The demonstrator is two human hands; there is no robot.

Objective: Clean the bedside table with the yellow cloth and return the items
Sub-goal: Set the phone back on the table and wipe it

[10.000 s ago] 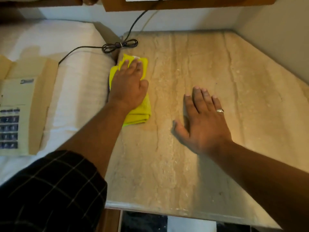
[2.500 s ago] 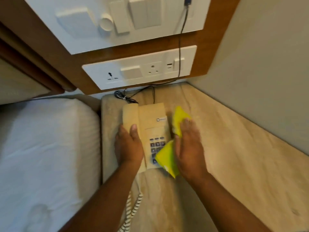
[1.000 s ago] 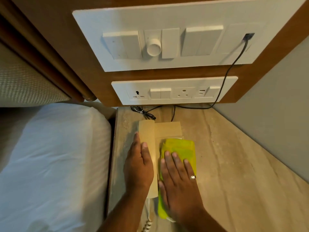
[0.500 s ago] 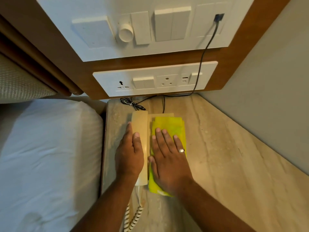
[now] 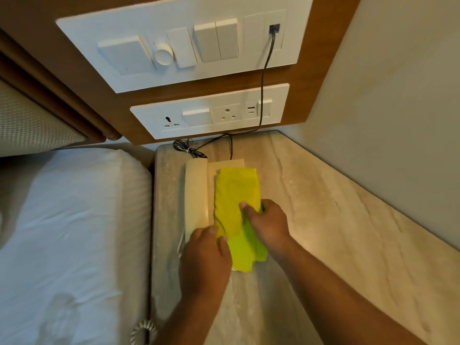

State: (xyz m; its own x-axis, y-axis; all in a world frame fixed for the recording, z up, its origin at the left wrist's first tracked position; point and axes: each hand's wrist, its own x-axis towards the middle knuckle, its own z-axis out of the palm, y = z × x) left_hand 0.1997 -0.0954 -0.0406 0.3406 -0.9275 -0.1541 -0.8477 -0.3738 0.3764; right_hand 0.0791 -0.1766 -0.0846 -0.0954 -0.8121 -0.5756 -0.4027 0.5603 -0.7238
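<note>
left hand point(image 5: 205, 255): palm down, fingers curled, thumb and fingertips at the cloth's point(image 5: 234, 202) near left edge
right hand point(image 5: 267, 221): knuckles up, fingers bent, pinching the cloth
forearms: both bare, reaching forward

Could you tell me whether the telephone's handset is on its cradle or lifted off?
On its cradle: the handset lies flat along the telephone's left side, beside the yellow cloth.

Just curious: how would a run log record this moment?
telephone on table | yellow cloth over keypad | both hands gripping cloth
</note>
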